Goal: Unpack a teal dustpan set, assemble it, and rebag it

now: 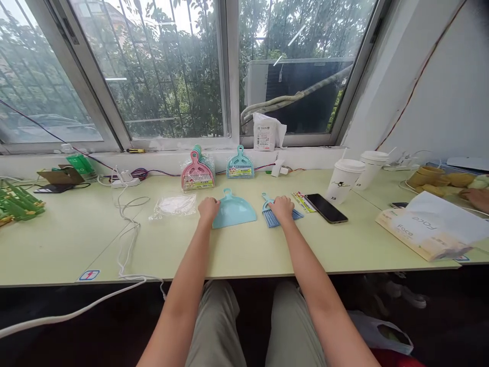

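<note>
A small light-blue dustpan lies flat on the pale green table, its handle pointing toward the window. My left hand rests closed against its left edge. Just to the right lies a small blue brush. My right hand lies on top of the brush, fingers curled over it. An empty clear plastic bag lies left of my left hand.
Packaged dustpan sets stand near the window: a pink stack and a teal one. A black phone, two white paper cups, a tissue pack and another person's hand are to the right. White cables and green parts lie left.
</note>
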`<state>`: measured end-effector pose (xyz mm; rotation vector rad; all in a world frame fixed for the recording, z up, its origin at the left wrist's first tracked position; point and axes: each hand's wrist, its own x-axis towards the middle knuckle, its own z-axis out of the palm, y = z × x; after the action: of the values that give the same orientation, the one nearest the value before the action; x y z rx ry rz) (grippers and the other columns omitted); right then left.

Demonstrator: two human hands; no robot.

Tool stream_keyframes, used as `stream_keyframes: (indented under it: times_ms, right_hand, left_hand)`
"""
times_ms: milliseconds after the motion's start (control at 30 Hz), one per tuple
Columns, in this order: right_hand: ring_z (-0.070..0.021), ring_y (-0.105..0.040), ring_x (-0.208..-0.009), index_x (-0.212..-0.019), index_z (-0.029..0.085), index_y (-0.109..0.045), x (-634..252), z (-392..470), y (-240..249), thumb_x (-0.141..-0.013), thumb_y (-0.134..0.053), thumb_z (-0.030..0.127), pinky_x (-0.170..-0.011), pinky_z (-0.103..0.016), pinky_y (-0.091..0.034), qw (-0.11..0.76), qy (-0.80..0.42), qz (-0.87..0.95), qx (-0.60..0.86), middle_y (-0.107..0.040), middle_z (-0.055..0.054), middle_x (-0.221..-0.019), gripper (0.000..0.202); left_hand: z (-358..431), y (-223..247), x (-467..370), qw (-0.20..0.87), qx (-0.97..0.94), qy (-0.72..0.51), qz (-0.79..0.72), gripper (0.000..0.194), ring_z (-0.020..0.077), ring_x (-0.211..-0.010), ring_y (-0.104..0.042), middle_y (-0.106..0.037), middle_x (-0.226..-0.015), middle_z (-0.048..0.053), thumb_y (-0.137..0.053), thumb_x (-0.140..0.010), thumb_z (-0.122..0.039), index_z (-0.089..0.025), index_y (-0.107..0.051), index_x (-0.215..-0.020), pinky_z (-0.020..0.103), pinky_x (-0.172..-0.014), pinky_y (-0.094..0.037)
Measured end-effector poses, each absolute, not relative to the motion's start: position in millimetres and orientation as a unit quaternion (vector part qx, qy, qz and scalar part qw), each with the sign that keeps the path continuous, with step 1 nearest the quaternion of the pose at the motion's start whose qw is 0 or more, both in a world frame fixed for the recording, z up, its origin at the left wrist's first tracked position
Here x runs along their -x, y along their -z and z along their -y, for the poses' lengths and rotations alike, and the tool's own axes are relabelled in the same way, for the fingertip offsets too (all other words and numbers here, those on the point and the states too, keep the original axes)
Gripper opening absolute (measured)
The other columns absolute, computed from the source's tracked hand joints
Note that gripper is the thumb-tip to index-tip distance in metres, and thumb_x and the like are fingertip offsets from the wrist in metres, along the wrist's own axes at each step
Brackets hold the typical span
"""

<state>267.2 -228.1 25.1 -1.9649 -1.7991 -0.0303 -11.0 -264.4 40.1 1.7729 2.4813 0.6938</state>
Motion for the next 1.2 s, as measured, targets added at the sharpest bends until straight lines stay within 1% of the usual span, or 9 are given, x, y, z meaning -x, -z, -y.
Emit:
stream_keyframes:
  times_ms: [133,300,500,633,800,867,967,1033,1200]
  right_hand:
    - [-0.0335,-0.054,-0.107,-0.095,0.012,-0.070,-264.4,228.5,-26.7,-0.079,-0.062,0.036,-0.086,-0.045,-0.039,0.211,0.023,0.665,0.716,-0.063,-0.022,-0.110,0.030]
    - [-0.0328,-0.051,-0.110,-0.098,0.011,-0.069,-266.8,227.7,-28.3,-0.076,-0.065,0.032,-0.089,-0.044,-0.035,0.208,-0.002,0.660,0.722,-0.062,-0.022,-0.110,0.030]
    - [-0.0300,-0.048,-0.112,-0.096,0.016,-0.068,-260.0,231.6,-37.2,-0.079,-0.058,0.035,-0.090,-0.041,-0.034,0.295,-0.005,0.649,0.701,-0.061,-0.015,-0.112,0.027]
    - [-0.0268,-0.047,-0.112,-0.095,0.021,-0.068,-244.9,235.1,-38.4,-0.081,-0.056,0.038,-0.090,-0.037,-0.036,0.309,-0.032,0.693,0.650,-0.061,-0.011,-0.113,0.025]
    - [-0.0256,-0.046,-0.115,-0.094,0.025,-0.070,-236.0,238.3,-34.7,-0.081,-0.059,0.039,-0.092,-0.037,-0.036,0.248,-0.061,0.770,0.584,-0.061,-0.007,-0.115,0.022]
    - [-0.0254,-0.046,-0.117,-0.096,0.026,-0.070,-237.1,238.5,-34.8,-0.081,-0.060,0.041,-0.092,-0.037,-0.036,0.235,-0.078,0.785,0.569,-0.061,-0.005,-0.118,0.023]
    - [-0.0253,-0.045,-0.118,-0.095,0.028,-0.071,-238.3,238.6,-35.2,-0.081,-0.062,0.041,-0.093,-0.038,-0.036,0.235,-0.095,0.799,0.546,-0.061,-0.004,-0.121,0.021]
    - [-0.0252,-0.045,-0.119,-0.093,0.028,-0.071,-237.6,238.6,-34.4,-0.081,-0.063,0.041,-0.094,-0.039,-0.035,0.239,-0.106,0.808,0.528,-0.061,-0.004,-0.121,0.020]
    - [-0.0244,-0.047,-0.116,-0.091,0.026,-0.071,-235.5,236.6,-29.8,-0.080,-0.066,0.039,-0.095,-0.038,-0.035,0.260,-0.120,0.816,0.502,-0.062,-0.003,-0.117,0.018]
  left_hand:
    - [265.0,-38.3,10.7,-0.017,-0.571,-0.227,-0.789,0.033,0.0320,-0.104,-0.058,-0.061,-0.111,0.017,-0.046,-0.087,-0.038,-0.019,-0.071,-0.094,0.039,-0.080,-0.045]
    - [263.2,-40.2,12.0,-0.009,-0.590,-0.202,-0.782,0.027,0.0281,-0.097,-0.061,-0.067,-0.100,0.014,-0.047,-0.088,-0.035,-0.019,-0.069,-0.090,0.033,-0.076,-0.044]
    - [264.7,-42.2,0.1,-0.005,-0.599,-0.174,-0.781,0.026,0.0261,-0.089,-0.063,-0.068,-0.095,0.013,-0.041,-0.089,-0.029,-0.017,-0.065,-0.086,0.031,-0.069,-0.041]
    - [266.1,-35.7,-26.7,0.077,-0.682,-0.202,-0.699,0.026,0.0208,-0.074,-0.060,-0.068,-0.080,0.007,-0.044,-0.087,-0.034,-0.019,-0.061,-0.073,0.028,-0.062,-0.038]
    - [267.7,-31.3,-53.3,0.192,-0.809,-0.234,-0.503,0.035,0.0148,-0.060,-0.053,-0.061,-0.064,0.002,-0.043,-0.088,-0.041,-0.018,-0.056,-0.065,0.026,-0.061,-0.039]
    - [267.4,-33.7,-50.3,0.163,-0.821,-0.263,-0.480,0.031,0.0151,-0.065,-0.054,-0.060,-0.068,0.002,-0.047,-0.087,-0.039,-0.017,-0.058,-0.068,0.026,-0.064,-0.041]
    - [265.9,-37.2,-34.9,0.035,-0.808,-0.311,-0.499,0.019,0.0202,-0.088,-0.058,-0.063,-0.093,0.006,-0.063,-0.077,-0.036,-0.018,-0.063,-0.085,0.030,-0.077,-0.044]
    - [265.2,-36.9,-25.6,-0.026,-0.801,-0.306,-0.513,0.032,0.0237,-0.102,-0.056,-0.061,-0.108,0.007,-0.071,-0.071,-0.031,-0.021,-0.063,-0.100,0.032,-0.084,-0.044]
    - [265.2,-28.2,-27.1,-0.068,-0.811,-0.240,-0.529,0.031,0.0210,-0.096,-0.061,-0.063,-0.111,0.007,-0.060,-0.080,-0.013,-0.023,-0.062,-0.109,0.030,-0.080,-0.046]
